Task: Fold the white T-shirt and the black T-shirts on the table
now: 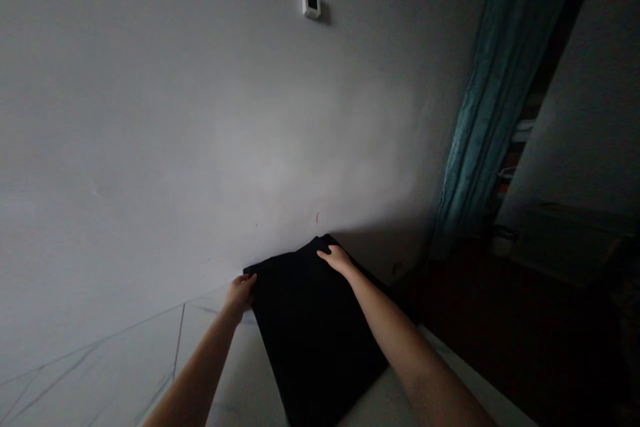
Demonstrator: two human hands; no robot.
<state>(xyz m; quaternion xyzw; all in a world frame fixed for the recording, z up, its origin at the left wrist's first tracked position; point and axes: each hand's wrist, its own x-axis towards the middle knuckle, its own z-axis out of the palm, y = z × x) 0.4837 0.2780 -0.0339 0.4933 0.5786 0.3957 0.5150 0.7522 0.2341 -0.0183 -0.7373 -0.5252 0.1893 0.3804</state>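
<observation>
A flat, folded black cloth [315,327] lies diagonally on a pale, grey-veined surface [245,380], its far corner near that surface's far edge.

A pale grey plaster wall [150,113] is lit unevenly, with shadow gathered toward its lower right. A small white wall-mounted control unit [311,4] is fixed high on it. To the right, a teal curtain [500,80] is hung beside a dim doorway [543,103]. A white veined surface [100,367] is seen below, and a dark area [505,327] is too dim to identify.
</observation>
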